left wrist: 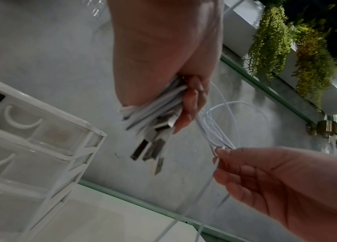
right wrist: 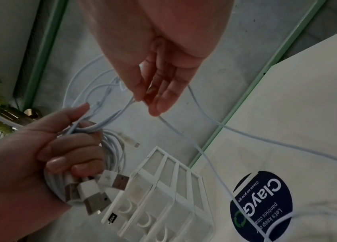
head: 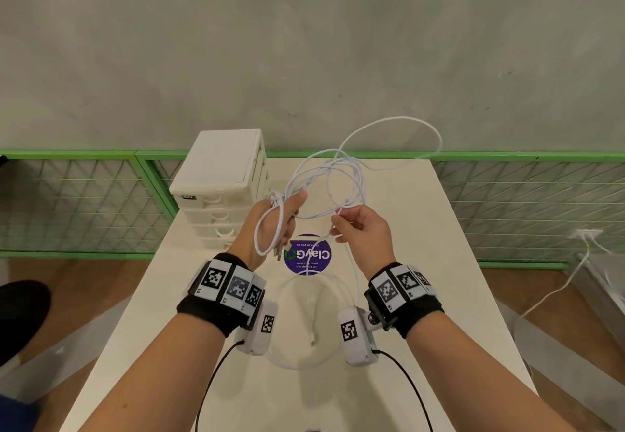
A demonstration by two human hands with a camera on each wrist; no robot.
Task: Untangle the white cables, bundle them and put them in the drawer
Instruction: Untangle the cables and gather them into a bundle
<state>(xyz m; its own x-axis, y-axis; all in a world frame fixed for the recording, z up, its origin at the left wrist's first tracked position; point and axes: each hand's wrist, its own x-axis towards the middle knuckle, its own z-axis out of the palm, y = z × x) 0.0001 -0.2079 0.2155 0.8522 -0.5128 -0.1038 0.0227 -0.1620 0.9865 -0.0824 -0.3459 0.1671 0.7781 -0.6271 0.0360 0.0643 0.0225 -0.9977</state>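
My left hand [head: 280,218] grips a bunch of white cables [head: 338,168] above the table, the loops rising toward the wall. Several USB plugs [left wrist: 153,147] hang below its curled fingers [right wrist: 74,150]. My right hand [head: 358,225] pinches one cable strand [right wrist: 140,99] between thumb and forefinger, a little right of the left hand. That strand [right wrist: 205,157] runs down to the table, where more white cable [head: 304,360] lies in a loop. The white drawer unit [head: 220,188] stands at the table's back left, its drawers closed.
A purple round sticker [head: 309,256] marks the white table [head: 439,262] under the hands. A green mesh fence [head: 84,201] runs behind the table below a grey wall. Another white cord [head: 558,289] trails on the floor at right.
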